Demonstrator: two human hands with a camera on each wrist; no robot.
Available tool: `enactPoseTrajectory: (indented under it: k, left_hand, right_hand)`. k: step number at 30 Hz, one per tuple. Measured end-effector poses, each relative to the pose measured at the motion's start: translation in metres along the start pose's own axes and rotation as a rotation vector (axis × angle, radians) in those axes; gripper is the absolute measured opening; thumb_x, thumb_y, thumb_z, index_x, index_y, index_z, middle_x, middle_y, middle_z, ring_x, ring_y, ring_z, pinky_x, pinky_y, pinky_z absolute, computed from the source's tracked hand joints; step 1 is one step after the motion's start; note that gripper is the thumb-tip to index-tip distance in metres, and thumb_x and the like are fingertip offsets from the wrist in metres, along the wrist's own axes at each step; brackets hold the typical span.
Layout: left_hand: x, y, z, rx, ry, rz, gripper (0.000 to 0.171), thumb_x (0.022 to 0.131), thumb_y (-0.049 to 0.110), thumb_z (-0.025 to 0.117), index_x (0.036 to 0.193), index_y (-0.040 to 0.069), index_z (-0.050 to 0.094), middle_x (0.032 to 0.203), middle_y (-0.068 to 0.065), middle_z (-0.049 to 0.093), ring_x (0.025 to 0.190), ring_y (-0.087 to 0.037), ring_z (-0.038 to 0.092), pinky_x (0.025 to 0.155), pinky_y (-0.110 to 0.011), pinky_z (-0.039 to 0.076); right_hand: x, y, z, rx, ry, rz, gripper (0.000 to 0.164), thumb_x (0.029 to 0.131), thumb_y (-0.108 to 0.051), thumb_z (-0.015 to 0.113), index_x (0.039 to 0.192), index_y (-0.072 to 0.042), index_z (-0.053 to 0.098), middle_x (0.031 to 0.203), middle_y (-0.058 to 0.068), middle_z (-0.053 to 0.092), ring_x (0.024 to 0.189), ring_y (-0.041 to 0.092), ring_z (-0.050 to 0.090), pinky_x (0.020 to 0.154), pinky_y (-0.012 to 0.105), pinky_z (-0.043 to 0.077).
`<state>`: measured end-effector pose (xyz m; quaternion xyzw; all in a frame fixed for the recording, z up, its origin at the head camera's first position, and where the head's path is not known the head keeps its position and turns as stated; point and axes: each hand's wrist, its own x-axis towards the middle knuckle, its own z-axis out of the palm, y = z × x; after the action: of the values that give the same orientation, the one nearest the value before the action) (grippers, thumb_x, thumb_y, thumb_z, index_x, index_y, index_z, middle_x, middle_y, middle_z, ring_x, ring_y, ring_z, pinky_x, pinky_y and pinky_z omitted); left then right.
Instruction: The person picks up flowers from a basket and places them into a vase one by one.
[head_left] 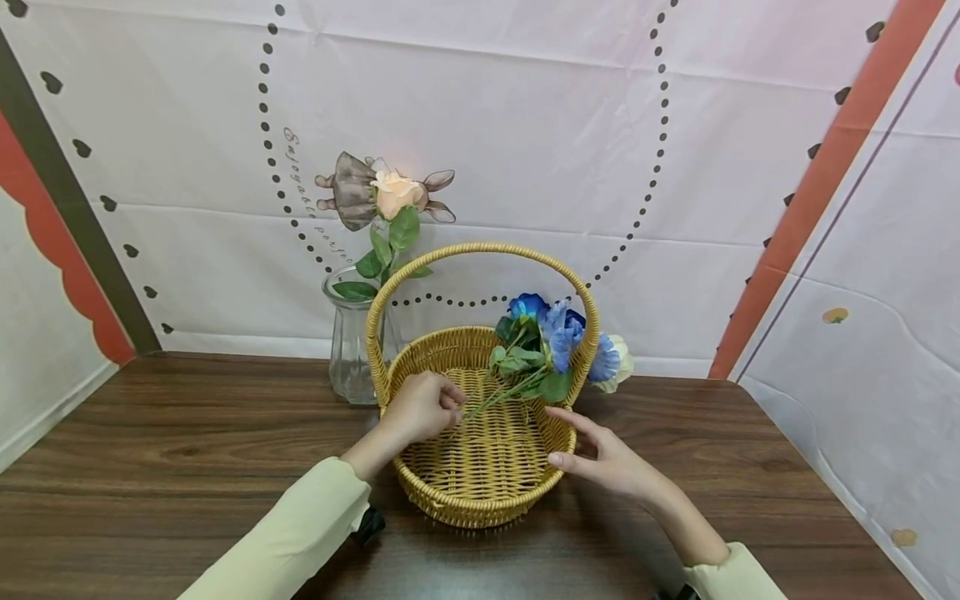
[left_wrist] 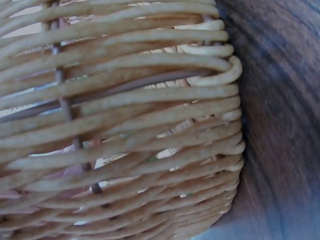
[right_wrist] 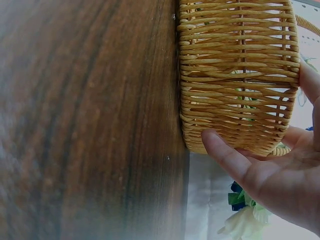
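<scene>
A yellow wicker basket [head_left: 480, 503] with a tall arched handle stands on the table. Inside it my left hand [head_left: 422, 407] pinches the lower end of a green flower stem [head_left: 498, 397]. Leafy stems slant up to the right, ending in light-blue flowers [head_left: 558, 337], a deep-blue rose [head_left: 528, 305] and a cream flower [head_left: 619, 367] past the rim. My right hand [head_left: 611, 458] is at the basket's right side, its fingers spread around the rim. In the right wrist view its fingers reach along the woven wall. The left wrist view shows just the basket's weave [left_wrist: 125, 125], hiding that hand.
A clear glass vase [head_left: 351, 350] holding a peach rose [head_left: 396, 194] with green leaves stands behind the basket's left side. The dark wooden table [head_left: 225, 467] backs onto a printed white cloth [head_left: 487, 150].
</scene>
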<state>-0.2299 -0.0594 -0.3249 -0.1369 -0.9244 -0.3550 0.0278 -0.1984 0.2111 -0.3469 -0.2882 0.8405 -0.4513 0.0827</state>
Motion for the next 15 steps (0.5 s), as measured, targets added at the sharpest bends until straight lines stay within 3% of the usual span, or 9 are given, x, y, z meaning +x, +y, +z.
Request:
enactPoseTrajectory:
  k: [8, 15]
  left_hand:
    - [0.001, 0.005, -0.009, -0.025, 0.054, -0.02, 0.015, 0.076, 0.001, 0.065, 0.09, 0.004, 0.07, 0.075, -0.001, 0.064, 0.068, -0.011, 0.059, 0.066, -0.027, 0.049]
    - [0.001, 0.007, -0.02, -0.063, 0.077, 0.026, 0.013, 0.077, 0.002, 0.065, 0.089, 0.003, 0.07, 0.075, -0.001, 0.065, 0.068, -0.011, 0.058, 0.067, -0.027, 0.049]
  right_hand:
    - [-0.001, 0.001, -0.001, 0.004, 0.0, -0.003, 0.059, 0.091, -0.019, 0.057, 0.139, 0.001, 0.03, 0.141, 0.026, 0.03, 0.121, 0.044, 0.038, 0.089, 0.041, 0.043]
    - [0.0, 0.0, -0.001, 0.011, -0.011, -0.004, 0.059, 0.091, -0.02, 0.057, 0.139, 0.0, 0.03, 0.14, 0.027, 0.03, 0.119, 0.043, 0.041, 0.087, 0.036, 0.044]
